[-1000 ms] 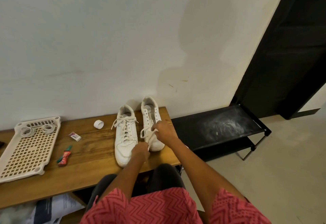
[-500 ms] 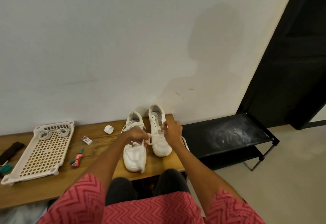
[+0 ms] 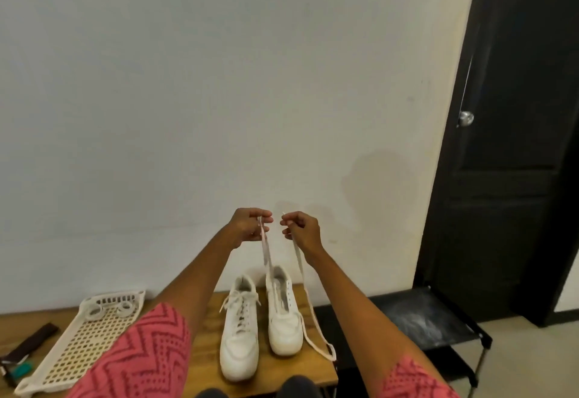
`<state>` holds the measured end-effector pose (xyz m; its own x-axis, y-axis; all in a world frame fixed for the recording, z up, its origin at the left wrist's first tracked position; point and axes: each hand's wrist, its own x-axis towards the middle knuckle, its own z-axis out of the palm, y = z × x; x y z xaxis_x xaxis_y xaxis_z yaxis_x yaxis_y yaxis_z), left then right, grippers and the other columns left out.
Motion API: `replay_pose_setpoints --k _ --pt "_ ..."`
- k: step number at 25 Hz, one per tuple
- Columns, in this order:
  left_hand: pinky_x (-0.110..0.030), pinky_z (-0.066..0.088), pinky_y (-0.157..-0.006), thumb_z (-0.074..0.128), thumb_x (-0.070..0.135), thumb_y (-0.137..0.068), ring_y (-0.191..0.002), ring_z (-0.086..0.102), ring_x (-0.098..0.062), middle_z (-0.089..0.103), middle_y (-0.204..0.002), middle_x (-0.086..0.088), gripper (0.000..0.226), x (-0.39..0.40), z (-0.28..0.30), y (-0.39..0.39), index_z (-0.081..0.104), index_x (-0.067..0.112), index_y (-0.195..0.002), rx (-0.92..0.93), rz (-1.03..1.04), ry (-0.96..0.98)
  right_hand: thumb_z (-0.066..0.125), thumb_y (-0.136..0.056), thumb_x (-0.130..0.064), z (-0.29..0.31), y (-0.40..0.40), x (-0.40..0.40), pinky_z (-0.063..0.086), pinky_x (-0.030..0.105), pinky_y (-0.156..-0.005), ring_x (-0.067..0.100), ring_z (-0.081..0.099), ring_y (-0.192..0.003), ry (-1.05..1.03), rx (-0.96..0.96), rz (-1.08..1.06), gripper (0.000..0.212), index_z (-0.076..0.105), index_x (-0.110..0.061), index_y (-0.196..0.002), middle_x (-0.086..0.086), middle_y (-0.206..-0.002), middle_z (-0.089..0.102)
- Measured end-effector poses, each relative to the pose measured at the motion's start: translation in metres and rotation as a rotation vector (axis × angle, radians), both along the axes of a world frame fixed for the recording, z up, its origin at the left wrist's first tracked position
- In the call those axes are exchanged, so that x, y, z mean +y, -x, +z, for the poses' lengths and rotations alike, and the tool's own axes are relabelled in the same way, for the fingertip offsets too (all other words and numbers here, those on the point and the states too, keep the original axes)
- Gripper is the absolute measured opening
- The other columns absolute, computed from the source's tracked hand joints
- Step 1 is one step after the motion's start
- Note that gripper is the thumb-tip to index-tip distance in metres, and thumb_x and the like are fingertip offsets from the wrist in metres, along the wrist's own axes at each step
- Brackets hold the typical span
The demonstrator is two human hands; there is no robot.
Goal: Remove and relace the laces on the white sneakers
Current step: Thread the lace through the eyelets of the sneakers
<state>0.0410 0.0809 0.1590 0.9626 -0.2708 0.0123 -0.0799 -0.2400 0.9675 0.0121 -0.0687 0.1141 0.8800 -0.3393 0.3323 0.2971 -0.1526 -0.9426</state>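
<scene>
Head view. Both hands, low at the right sneaker [image 3: 283, 316] a second ago, are now raised well above the surface [image 3: 206, 363]. The left hand [image 3: 249, 228] and right hand [image 3: 300, 231] each pinch one end of the lace [image 3: 299, 259], which hangs down in two strands and loops beside the right sneaker's toe. That sneaker's eyelets look bare; the left sneaker [image 3: 239, 332] stays laced. Judgement: one lace is out, so relacing or unlacing the second shoe follows.

Two white sneakers [image 3: 260, 328] side by side, toes toward viewer; left laced, right apparently unlaced, white lace [image 3: 299, 264] lifted above.
</scene>
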Motion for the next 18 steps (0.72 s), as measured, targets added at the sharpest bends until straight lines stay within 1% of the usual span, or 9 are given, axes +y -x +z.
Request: replay_pose_setpoints --k 2,4,5,7,9,11,14,15,18 --pt "-0.028 0.059 -0.057 0.055 -0.011 -0.086 -0.066 0.064 -0.023 0.066 -0.089 -0.019 0.016 0.002 0.011 0.003 0.067 0.0 -0.09 -0.085 0.075 -0.069 0.053 -0.091 0.002 0.034 0.004 0.001 0.05 0.017 -0.058 0.011 0.062 -0.062 0.001 -0.072 0.021 0.015 0.067 -0.004 -0.093 0.012 -0.084 0.068" --pt "-0.036 0.06 -0.065 0.057 0.001 -0.089 -0.067 0.066 -0.029 0.068 -0.088 -0.019 0.01 0.0 0.028 0.004 0.067 0.0 -0.087 -0.158 0.135 -0.144 0.054 -0.091 0.0 0.068 0.004 0.004 0.05 0.015 -0.059 0.01 0.063 -0.064 0.027 -0.149 0.036 0.014 0.066 -0.005 -0.096 0.011 -0.086 0.069" --pt "-0.037 0.059 -0.069 0.056 0.01 -0.092 -0.069 0.066 -0.029 0.069 -0.089 -0.017 0.014 -0.001 0.039 0.003 0.067 0.001 -0.09 -0.218 0.174 -0.22 0.055 -0.091 -0.001 0.083 0.004 0.007 0.051 0.015 -0.061 0.01 0.064 -0.065 0.045 -0.181 0.046 0.014 0.065 -0.006 -0.1 0.01 -0.087 0.069" --pt "-0.032 0.053 -0.071 0.053 0.024 -0.095 -0.074 0.065 -0.029 0.069 -0.094 -0.014 0.025 -0.001 0.065 0.004 0.068 0.004 -0.096 -0.369 0.283 -0.385 0.06 -0.089 -0.006 0.107 0.003 0.015 0.054 0.018 -0.068 0.012 0.066 -0.068 0.063 -0.228 0.081 0.018 0.061 -0.009 -0.108 0.008 -0.088 0.071" --pt "-0.033 0.053 -0.071 0.051 0.019 -0.095 -0.075 0.064 -0.029 0.068 -0.092 -0.014 0.024 0.0 0.092 0.005 0.068 0.003 -0.097 -0.456 0.335 -0.337 0.063 -0.088 -0.006 0.126 0.003 0.023 0.054 0.019 -0.071 0.014 0.068 -0.072 0.06 -0.277 0.12 0.018 0.061 -0.006 -0.107 0.009 -0.088 0.071" --pt "-0.034 0.056 -0.067 0.051 0.01 -0.094 -0.064 0.061 -0.026 0.066 -0.083 -0.014 0.021 0.002 0.113 0.005 0.068 -0.002 -0.095 -0.461 0.309 -0.174 0.06 -0.089 -0.002 0.142 0.002 0.028 0.054 0.02 -0.072 0.012 0.068 -0.076 0.047 -0.333 0.133 0.011 0.064 -0.003 -0.099 0.01 -0.087 0.07" --pt "-0.02 0.053 -0.05 0.053 0.01 -0.095 -0.055 0.059 -0.019 0.067 -0.084 -0.018 0.02 0.011 0.134 0.005 0.065 -0.006 -0.098 -0.431 0.288 -0.046 0.06 -0.09 -0.004 0.16 0.003 0.032 0.051 0.016 -0.071 0.008 0.065 -0.079 0.009 -0.355 0.078 0.01 0.067 -0.005 -0.096 0.005 -0.087 0.068" --pt "-0.017 0.052 -0.048 0.052 0.008 -0.095 -0.055 0.059 -0.018 0.068 -0.086 -0.019 0.02 0.013 0.139 0.004 0.065 -0.007 -0.099 -0.429 0.287 -0.038 0.061 -0.089 -0.005 0.165 0.003 0.032 0.05 0.014 -0.07 0.007 0.064 -0.08 0.006 -0.357 0.06 0.01 0.068 -0.006 -0.097 0.002 -0.087 0.067" --pt "-0.021 0.054 -0.057 0.051 0.004 -0.094 -0.058 0.062 -0.019 0.07 -0.091 -0.021 0.019 0.013 0.151 0.003 0.065 -0.007 -0.1 -0.45 0.235 -0.116 0.063 -0.088 -0.006 0.183 0.003 0.031 0.049 0.012 -0.07 0.008 0.063 -0.081 -0.005 -0.373 0.046 0.01 0.068 -0.006 -0.097 0.001 -0.086 0.067"
